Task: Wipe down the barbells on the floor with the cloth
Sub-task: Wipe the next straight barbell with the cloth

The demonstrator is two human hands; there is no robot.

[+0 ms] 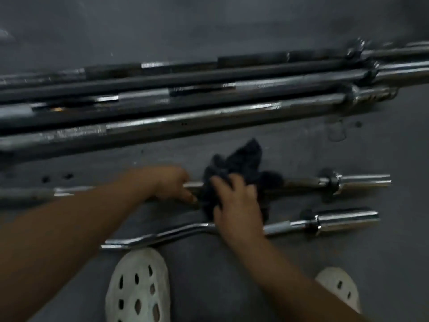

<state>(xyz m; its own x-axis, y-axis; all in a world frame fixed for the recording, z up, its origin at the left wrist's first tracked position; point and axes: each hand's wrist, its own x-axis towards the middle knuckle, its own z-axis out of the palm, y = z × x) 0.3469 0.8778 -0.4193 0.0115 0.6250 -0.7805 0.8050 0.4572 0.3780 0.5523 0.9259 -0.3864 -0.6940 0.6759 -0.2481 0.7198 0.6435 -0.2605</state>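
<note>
- Clogs first: my left clog (pixel 139 287) fills the bottom centre of the frame and my right clog (pixel 339 287) peeks in at the lower right, both on the grey floor (pixel 232 31).
- Just above the toes lies the curl bar (pixel 343 220), bent shaft to the left, chrome sleeve to the right.
- Above that, across the middle of the frame, lies the short straight barbell (pixel 362 180), the one I judge I am wiping.
- My left hand (pixel 170 182) curls round its shaft at centre frame to steady it.
- My right hand (pixel 236 205), just to the right, clutches the dark cloth (pixel 241 159) bunched against the same shaft, with loose folds sticking up above my knuckles.
- Across the upper half, the long barbells (pixel 209 117) lie side by side in a tight row, well apart from my hands.
- What could go wrong, as I judge it:
  - the short bar may roll under the rub if my left hold slackens, nipping fingers against the floor;
  - the loose folds could snag on the collar at the right if I slide that way;
  - a bunched cloth touches only part of the shaft, so the underside may be missed;
  - the curl bar sits so near my toes that a shuffle forward could kick it or trip me.
- Blur hides whether any bar is already clean.
- No container shows anywhere in view, so there are no contents to tell.
</note>
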